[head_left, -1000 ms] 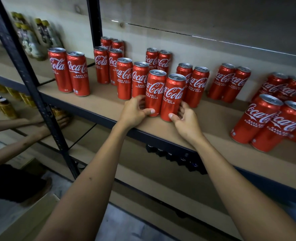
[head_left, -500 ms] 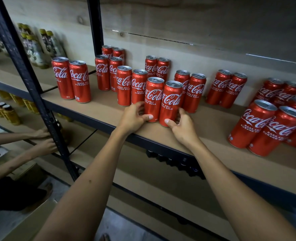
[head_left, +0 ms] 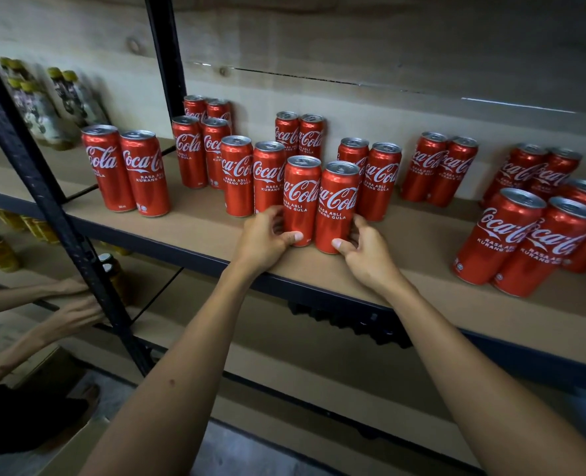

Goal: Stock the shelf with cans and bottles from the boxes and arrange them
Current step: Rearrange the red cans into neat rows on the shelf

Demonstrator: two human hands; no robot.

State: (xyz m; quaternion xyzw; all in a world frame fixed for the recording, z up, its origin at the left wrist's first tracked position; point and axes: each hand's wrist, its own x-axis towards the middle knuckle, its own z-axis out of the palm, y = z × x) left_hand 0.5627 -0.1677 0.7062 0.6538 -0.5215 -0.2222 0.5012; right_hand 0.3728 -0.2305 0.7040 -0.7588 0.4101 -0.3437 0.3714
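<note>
Mid-frame, the left hand (head_left: 264, 240) and right hand (head_left: 365, 250) each curl round one of a front pair of cans (head_left: 321, 204), upright near the shelf (head_left: 422, 280) edge. Many cans already stand in pairs behind and right; lining them up looks unfinished

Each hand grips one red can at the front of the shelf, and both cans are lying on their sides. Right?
Not quite. The left hand and right hand each grip a red can, but the head view shows both standing upright on the shelf.
</note>
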